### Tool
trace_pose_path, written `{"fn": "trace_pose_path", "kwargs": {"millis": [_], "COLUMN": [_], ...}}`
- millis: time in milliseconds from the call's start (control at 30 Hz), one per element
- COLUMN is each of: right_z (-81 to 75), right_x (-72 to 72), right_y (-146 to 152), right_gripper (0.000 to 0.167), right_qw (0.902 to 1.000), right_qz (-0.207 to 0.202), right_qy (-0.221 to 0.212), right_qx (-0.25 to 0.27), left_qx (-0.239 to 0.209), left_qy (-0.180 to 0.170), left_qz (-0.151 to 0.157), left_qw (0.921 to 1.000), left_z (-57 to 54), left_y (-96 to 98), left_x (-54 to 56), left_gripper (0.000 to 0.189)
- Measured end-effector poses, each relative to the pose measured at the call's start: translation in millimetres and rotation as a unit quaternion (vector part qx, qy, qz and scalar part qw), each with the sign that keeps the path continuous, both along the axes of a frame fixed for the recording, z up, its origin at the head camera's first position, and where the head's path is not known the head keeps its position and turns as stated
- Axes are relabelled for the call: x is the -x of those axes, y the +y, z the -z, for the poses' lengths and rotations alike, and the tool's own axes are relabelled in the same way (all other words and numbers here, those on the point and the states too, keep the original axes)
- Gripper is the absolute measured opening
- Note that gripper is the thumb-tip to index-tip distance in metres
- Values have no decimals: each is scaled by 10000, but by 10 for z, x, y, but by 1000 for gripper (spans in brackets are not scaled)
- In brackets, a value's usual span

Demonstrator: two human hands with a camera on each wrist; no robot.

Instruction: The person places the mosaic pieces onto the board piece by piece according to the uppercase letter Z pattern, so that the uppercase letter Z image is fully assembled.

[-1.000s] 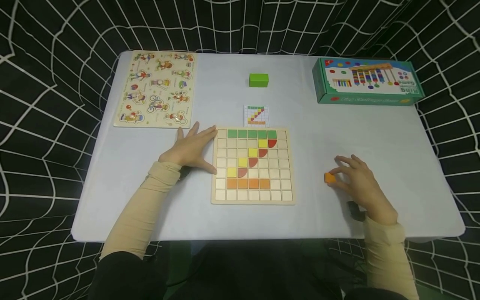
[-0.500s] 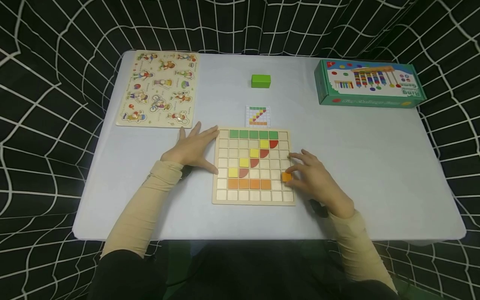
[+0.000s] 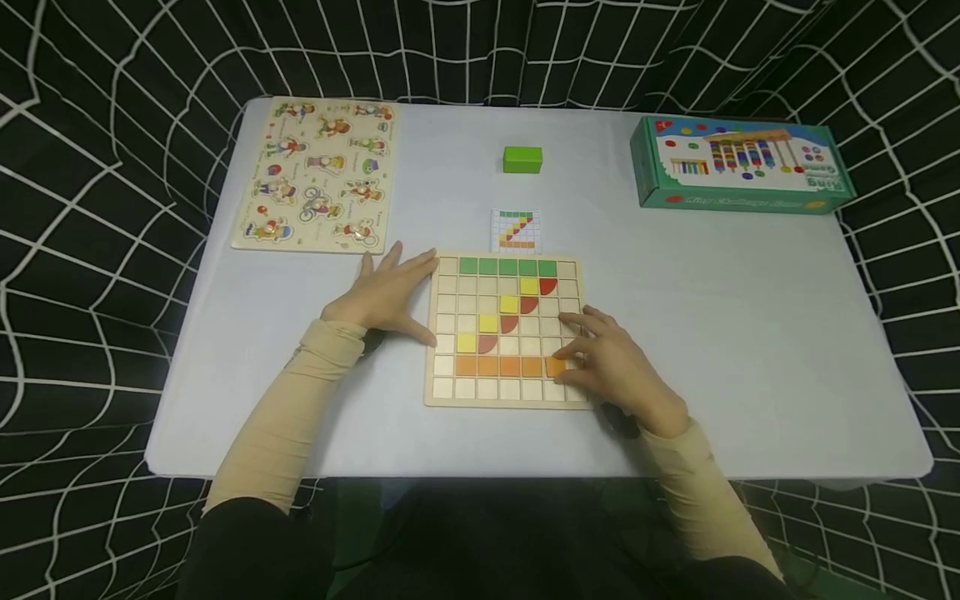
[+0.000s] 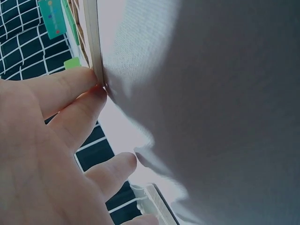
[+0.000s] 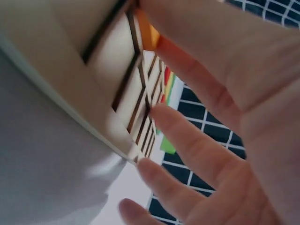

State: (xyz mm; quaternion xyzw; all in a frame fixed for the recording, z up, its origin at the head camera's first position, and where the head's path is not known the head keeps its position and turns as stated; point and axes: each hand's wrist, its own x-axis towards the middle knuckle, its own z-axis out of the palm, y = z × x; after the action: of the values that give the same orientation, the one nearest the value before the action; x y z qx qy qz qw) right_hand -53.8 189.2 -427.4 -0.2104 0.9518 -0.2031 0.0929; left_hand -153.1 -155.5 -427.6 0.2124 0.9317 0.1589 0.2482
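Observation:
A square wooden grid board (image 3: pixel 443 388) lies on the table in the head view. Its top row bears green squares, a diagonal of yellow squares and red quarter-circles runs down it, and orange squares line a lower row. At the right end of that row my right hand (image 3: pixel 617 365) pinches an orange block (image 3: pixel 554 367) between thumb and index finger, its other fingers spread over the board. The right wrist view shows the same block (image 5: pixel 149 35) at the grid, partly hidden by fingers. My left hand (image 3: pixel 378 293), fingers spread, touches the board's left edge.
Behind the board lies a small pattern card (image 3: pixel 516 231), with a green block (image 3: pixel 522 160) farther back. A picture puzzle board (image 3: pixel 318 179) is at the back left, a green game box (image 3: pixel 742 167) at the back right. White netting surrounds the table.
My right hand has carried the orange block leftward from the table on the right, over the board, to the end of the orange row. My left hand stays at the board's edge.

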Motion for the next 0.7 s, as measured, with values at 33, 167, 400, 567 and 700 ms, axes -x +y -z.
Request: {"fn": "trace_pose_path", "kwargs": {"millis": [33, 167, 400, 567, 700], "right_z": [3, 24, 80, 107, 50], "right_x": [1, 3, -2, 7, 92], "right_y": [5, 0, -11, -3, -61], "right_gripper": [30, 31, 43, 42, 36], "right_qw": [10000, 9997, 9991, 9987, 9989], "right_qz": [21, 157, 336, 278, 180], "right_qy": [-4, 89, 254, 266, 341], "right_qx": [19, 156, 46, 327, 256], "left_qx": [1, 19, 22, -27, -229], "left_qy": [-4, -9, -60, -110, -76], "left_qz": [4, -27, -93, -71, -183], "left_qw": [10000, 10000, 9999, 9999, 9995], "left_z": [0, -10, 6, 60, 98], "left_y": [-1, -12, -30, -11, 4], "left_x": [1, -3, -25, -23, -46], "left_gripper": [133, 132, 132, 132, 126]}}
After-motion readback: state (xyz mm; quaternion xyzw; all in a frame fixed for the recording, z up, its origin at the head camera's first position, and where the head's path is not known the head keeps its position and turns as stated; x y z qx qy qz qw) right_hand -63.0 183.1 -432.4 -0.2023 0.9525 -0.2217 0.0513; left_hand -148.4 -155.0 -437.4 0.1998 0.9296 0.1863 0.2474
